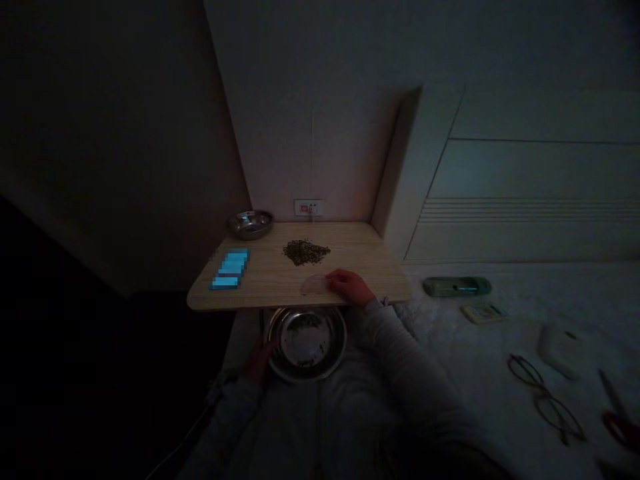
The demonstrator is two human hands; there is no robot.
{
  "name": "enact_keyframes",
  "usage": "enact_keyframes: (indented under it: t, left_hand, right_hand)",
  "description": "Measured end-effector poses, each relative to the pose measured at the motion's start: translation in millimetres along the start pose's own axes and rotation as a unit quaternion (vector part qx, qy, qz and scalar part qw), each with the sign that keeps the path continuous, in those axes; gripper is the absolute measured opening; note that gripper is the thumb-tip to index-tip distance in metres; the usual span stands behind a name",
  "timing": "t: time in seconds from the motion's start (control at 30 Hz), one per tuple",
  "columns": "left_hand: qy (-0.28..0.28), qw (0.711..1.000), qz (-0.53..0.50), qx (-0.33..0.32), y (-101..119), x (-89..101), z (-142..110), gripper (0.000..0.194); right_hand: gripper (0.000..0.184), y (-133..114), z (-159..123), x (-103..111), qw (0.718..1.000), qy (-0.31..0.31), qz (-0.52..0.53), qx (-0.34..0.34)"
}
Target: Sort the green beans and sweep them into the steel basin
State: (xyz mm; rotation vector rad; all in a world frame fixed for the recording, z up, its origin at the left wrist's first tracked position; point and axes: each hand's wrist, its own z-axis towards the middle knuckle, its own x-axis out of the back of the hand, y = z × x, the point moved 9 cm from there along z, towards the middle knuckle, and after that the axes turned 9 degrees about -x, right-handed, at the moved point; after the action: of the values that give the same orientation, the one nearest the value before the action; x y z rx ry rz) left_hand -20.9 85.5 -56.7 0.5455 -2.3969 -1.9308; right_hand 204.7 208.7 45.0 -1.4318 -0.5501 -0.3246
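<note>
The room is dim. My left hand (259, 360) grips the left rim of a steel bowl (306, 341) held just below the front edge of a small wooden table (360, 257); the bowl holds some dark bits. My right hand (349, 285) rests on the table near its front edge, fingers curled on a pale flat piece (313, 285) that I cannot make out clearly. A pile of small dark seeds or grains (306, 252) lies in the middle of the table, behind that hand.
A second steel bowl (250, 224) stands at the table's back left, a lit phone (230, 269) at front left. A wall socket (307, 207) is behind. On the bed to the right lie a green case (456, 287), eyeglasses (545, 397) and red scissors (620, 423).
</note>
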Motion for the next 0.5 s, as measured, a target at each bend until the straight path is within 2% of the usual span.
enact_keyframes:
  t: [0.2,0.33,0.5]
  left_hand:
    - [0.0,0.999,-0.017,0.043,-1,-2.2,-3,0.021]
    - [-0.007,1.0,-0.017,0.024,2,-3.0,-3,0.025]
    - [0.026,0.999,0.021,-0.023,0,6.6,3,0.03]
  right_hand:
    - [0.024,-4,-2,-1,1.0,-0.007,-0.003,0.009]
    - [0.024,-4,-2,-1,1.0,-0.009,-0.008,0.012]
    - [0.025,-5,-1,-3,1.0,-0.019,-0.007,0.022]
